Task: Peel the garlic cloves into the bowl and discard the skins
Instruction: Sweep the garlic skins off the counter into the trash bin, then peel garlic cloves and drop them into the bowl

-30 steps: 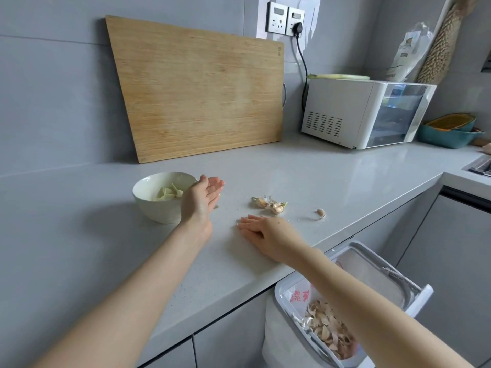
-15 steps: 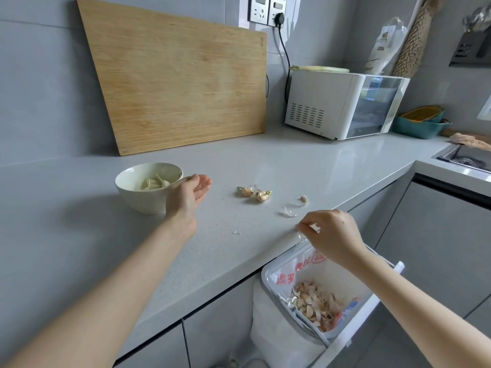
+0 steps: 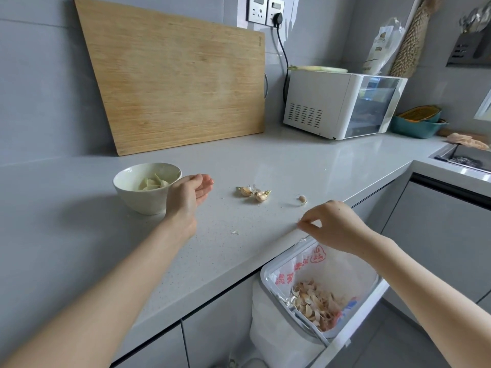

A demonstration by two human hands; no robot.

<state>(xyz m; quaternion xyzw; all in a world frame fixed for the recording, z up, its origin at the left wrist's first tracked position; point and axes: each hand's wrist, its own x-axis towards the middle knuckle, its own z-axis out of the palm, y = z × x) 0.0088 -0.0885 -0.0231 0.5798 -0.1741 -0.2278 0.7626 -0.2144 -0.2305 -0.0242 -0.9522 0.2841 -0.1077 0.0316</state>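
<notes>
A white bowl [image 3: 132, 193] on the grey counter holds several peeled garlic cloves [image 3: 152, 183]. My left hand [image 3: 190, 193] rests open beside the bowl's right side, palm facing right. Two unpeeled cloves [image 3: 253, 193] lie together mid-counter, and a single clove [image 3: 302, 199] lies further right. My right hand [image 3: 334, 224] hovers at the counter's front edge, thumb and forefinger pinched on what looks like a tiny bit of garlic skin. Directly below it, an open pull-out bin [image 3: 268, 274] lined with a bag holds a pile of garlic skins [image 3: 316, 306].
A small skin scrap [image 3: 235, 232] lies on the counter near the front. A wooden cutting board [image 3: 172, 83] leans on the back wall. A white appliance [image 3: 332, 102], a teal basket [image 3: 417, 126] and a sink [image 3: 467, 158] stand to the right.
My right hand lifted off the counter, where it lay flat, and moved right to the front edge above the bin, fingers now pinched. My left hand stayed beside the bowl.
</notes>
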